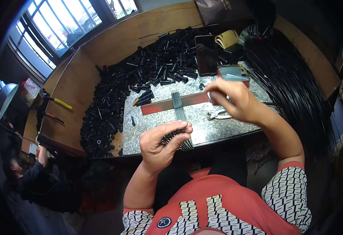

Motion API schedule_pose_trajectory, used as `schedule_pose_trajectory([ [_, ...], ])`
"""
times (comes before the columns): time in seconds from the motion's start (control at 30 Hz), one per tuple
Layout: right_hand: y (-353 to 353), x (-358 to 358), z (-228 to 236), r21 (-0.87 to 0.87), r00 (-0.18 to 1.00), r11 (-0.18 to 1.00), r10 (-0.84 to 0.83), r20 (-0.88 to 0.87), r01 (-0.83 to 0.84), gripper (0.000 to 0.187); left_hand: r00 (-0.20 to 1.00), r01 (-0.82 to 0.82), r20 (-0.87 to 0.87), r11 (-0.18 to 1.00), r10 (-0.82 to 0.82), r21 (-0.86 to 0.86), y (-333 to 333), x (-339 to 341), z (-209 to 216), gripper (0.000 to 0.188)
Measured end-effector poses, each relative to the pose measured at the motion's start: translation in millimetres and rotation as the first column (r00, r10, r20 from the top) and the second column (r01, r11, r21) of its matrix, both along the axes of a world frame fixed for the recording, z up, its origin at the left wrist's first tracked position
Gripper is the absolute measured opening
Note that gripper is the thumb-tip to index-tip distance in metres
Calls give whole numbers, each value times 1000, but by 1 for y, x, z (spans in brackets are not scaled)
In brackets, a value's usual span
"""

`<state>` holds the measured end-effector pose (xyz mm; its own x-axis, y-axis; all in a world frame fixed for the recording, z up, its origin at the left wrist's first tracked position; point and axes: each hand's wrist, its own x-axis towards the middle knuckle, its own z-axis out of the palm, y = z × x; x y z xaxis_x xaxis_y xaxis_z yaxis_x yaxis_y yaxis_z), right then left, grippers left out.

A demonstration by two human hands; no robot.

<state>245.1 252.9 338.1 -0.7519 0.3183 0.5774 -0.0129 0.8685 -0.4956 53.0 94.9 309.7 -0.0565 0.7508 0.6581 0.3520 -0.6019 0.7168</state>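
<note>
Head view: a red box (247, 83) holds pale strips (232, 73); wooden walls (144, 24) hem in black parts (156, 58). Left hand (156, 145), fingers curled, clasps dark ribbed pieces (170, 136) at the tabletop's (134, 135) near edge. Right hand (236, 100) hovers near pincers (219, 114), fingers bent, its grip's contents impossible to tell.

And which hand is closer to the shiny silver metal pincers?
Right. The right hand is close by the handle end of the shiny silver metal pincers; the left hand is farther away, to their left and nearer the body.
</note>
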Motion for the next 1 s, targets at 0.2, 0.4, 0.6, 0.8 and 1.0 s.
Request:
schedule_pose_trajectory([
  [0.2, -43, 3, 22, 86, 977, 975, 208, -34, -205, 39, 989, 0, 145, 997, 12, -82, 4, -4, -1, 16],
  [0.4, -51, 0, 23, 227, 995, 970, 99, -33, -89, 35, 987, -1, 162, 997, 12, -72, 2, -3, 0, 15],
  [0.6, -52, 3, 24, 262, 998, 964, 60, -37, -48, 35, 985, 5, 175, 998, 8, -70, 1, -3, -2, 15],
  [0.8, -53, 4, 23, 279, 997, 958, 68, -25, -58, 35, 991, -2, 133, 998, 10, -60, 2, 0, 0, 15],
  [1.0, -54, 0, 22, 258, 998, 965, 62, -24, -53, 28, 995, -6, 100, 999, 10, -40, 3, -1, -2, 16],
])
